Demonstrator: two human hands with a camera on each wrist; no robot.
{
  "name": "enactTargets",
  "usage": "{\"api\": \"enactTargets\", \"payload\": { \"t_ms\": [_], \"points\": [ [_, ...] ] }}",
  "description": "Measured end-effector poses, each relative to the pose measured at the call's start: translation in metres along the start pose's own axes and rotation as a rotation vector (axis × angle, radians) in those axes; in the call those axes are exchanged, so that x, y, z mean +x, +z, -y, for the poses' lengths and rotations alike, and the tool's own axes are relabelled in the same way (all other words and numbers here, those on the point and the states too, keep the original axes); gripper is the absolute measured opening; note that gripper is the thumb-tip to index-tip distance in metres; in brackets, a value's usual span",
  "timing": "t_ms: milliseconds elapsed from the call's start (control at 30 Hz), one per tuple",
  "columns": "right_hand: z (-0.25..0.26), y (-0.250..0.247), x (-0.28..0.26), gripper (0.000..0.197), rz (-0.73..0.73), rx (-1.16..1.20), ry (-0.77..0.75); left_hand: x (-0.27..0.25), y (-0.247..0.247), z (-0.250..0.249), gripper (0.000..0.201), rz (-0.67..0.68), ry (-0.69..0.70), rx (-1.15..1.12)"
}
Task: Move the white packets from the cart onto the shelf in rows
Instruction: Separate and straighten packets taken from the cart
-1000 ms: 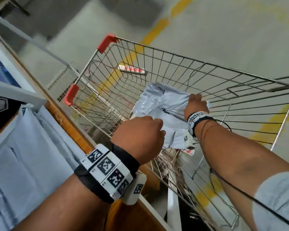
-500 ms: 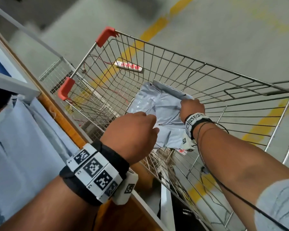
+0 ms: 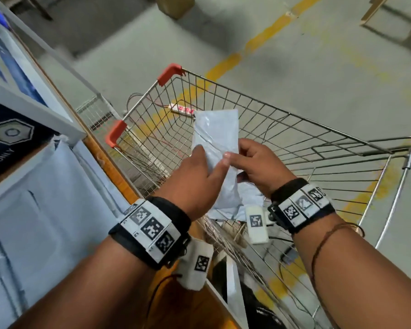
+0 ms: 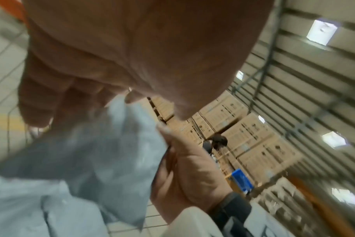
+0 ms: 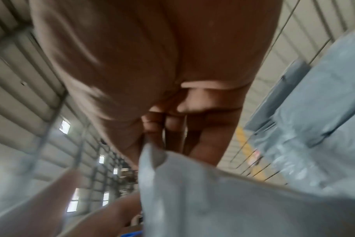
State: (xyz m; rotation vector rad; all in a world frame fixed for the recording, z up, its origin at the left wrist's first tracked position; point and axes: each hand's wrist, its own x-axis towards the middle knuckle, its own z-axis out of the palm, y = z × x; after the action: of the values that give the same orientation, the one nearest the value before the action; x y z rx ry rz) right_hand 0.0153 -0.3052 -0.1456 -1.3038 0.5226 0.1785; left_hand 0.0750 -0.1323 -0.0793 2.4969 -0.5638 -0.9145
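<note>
Shelf (image 3: 45, 210) left of the left hand, pale packets already lying on it. Cart (image 3: 294, 143) under and beyond both hands, wire basket, red corner caps. Packet (image 3: 216, 138) held up above the cart, upper end past the fingertips. Left hand (image 3: 195, 184) grips its left edge, thumb on top. Right hand (image 3: 259, 167) pinches its right edge. More packets (image 3: 249, 198) lie just below the right hand.
</note>
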Motion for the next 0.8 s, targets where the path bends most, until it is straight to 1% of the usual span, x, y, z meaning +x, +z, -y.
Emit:
{"api": "enactTargets", "payload": {
  "t_ms": [67,100,167,233,267,300,333,367,400,433,467,500,533,567,633,667,733,800],
  "points": [
    [0.016,0.008,-0.012,0.019,0.090,0.119,-0.054,-0.002,0.000,-0.005,0.084,-0.065,0.046,-0.183],
    [0.023,0.010,-0.014,0.021,0.123,0.156,-0.065,-0.002,-0.001,-0.008,0.089,-0.114,0.085,-0.240],
    [0.031,0.009,-0.013,0.030,0.213,0.246,-0.062,-0.004,-0.006,-0.010,0.091,-0.210,0.148,-0.325],
    [0.038,0.004,-0.011,0.044,0.357,0.356,-0.029,-0.004,-0.013,-0.009,0.095,-0.262,0.153,-0.310],
    [0.040,0.002,-0.010,0.050,0.417,0.405,-0.011,-0.005,-0.017,-0.007,0.096,-0.264,0.142,-0.282],
    [0.041,0.000,-0.007,0.053,0.453,0.423,0.003,-0.006,-0.020,-0.006,0.095,-0.258,0.125,-0.248],
    [0.038,-0.003,-0.001,0.050,0.427,0.402,0.019,-0.007,-0.024,-0.005,0.095,-0.243,0.098,-0.209],
    [0.034,-0.001,0.004,0.043,0.341,0.324,0.027,-0.009,-0.027,-0.005,0.100,-0.224,0.063,-0.179],
    [0.024,0.001,0.016,0.035,0.218,0.208,0.057,-0.011,-0.031,-0.004,0.105,-0.202,0.016,-0.158],
    [0.011,0.002,0.029,0.026,0.107,0.045,0.096,-0.012,-0.034,-0.004,0.107,-0.186,-0.020,-0.141],
    [-0.005,0.003,0.043,0.018,0.027,-0.249,0.141,-0.013,-0.036,-0.004,0.106,-0.180,-0.042,-0.122],
    [-0.027,0.003,0.059,0.013,0.051,-0.575,0.208,-0.013,-0.038,-0.003,0.103,-0.184,-0.054,-0.103],
    [-0.052,0.001,0.074,0.017,0.103,-0.893,0.264,-0.013,-0.039,-0.003,0.101,-0.196,-0.061,-0.088],
    [-0.080,-0.003,0.087,0.027,0.078,-1.089,0.305,-0.012,-0.038,-0.002,0.098,-0.209,-0.068,-0.074],
    [-0.129,-0.004,0.100,0.051,0.074,-1.227,0.339,-0.011,-0.036,0.001,0.096,-0.236,-0.075,-0.054],
    [-0.148,-0.003,0.103,0.058,0.101,-1.280,0.348,-0.010,-0.035,0.004,0.095,-0.246,-0.079,-0.050],
    [-0.184,0.001,0.109,0.066,0.128,-1.379,0.345,-0.011,-0.034,0.008,0.091,-0.256,-0.084,-0.041],
    [-0.208,0.004,0.115,0.078,0.136,-1.440,0.364,-0.012,-0.034,0.013,0.083,-0.263,-0.082,-0.023]
  ]
}}
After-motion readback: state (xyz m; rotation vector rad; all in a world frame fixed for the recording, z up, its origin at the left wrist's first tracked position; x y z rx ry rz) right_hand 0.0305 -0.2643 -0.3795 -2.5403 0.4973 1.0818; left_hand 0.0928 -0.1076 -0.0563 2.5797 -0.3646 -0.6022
